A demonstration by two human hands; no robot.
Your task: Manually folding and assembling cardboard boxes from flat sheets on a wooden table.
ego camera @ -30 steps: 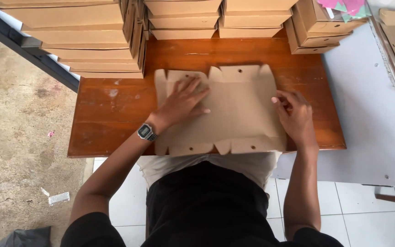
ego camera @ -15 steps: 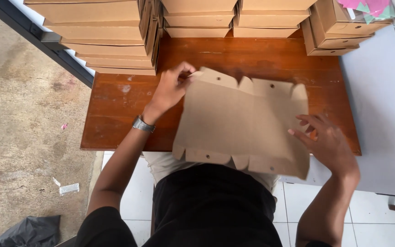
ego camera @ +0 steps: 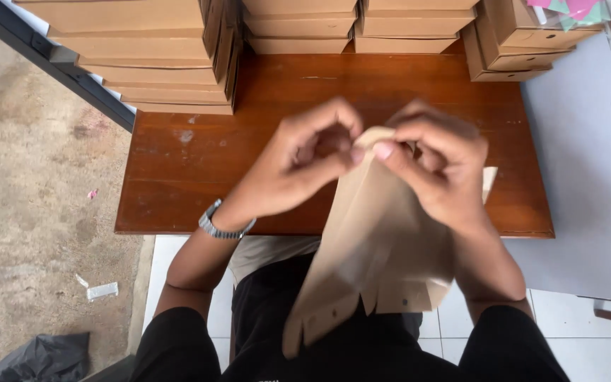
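**Both hands pinching the top edge of a flat cardboard box blank**

The person is holding a brown die-cut cardboard box blank (ego camera: 383, 240) up off the counter (ego camera: 178, 170), and it is hanging down from the fingers toward the lap, tilted rather than lying flat. The left hand (ego camera: 298, 166) and the right hand (ego camera: 436, 170) are meeting at the blank's upper edge, almost touching each other. The left fingers (ego camera: 334, 120) are curling closed over that edge with the thumb pressing from below; the right fingers (ego camera: 426, 131) are closing on it from the other side, the thumb tip sitting right on the cardboard. Both grips are tight pinches, probably on a flap or corner being folded, though the hands are hiding the exact spot.

Below the fingers, the blank's lower edge is showing its cut tabs with small round holes, dangling in front of the dark shirt. Holding it raised is letting the panel swing free so the top fold can be worked without the counter getting in the way.

Beyond the fingers, stacks of finished flat brown boxes (ego camera: 143, 56) are lining the far edge of the wooden counter. A metal wristwatch (ego camera: 217, 225) is sitting on the left wrist. To the right of the fingers, a pale grey tabletop (ego camera: 588, 177) is adjoining the wood.
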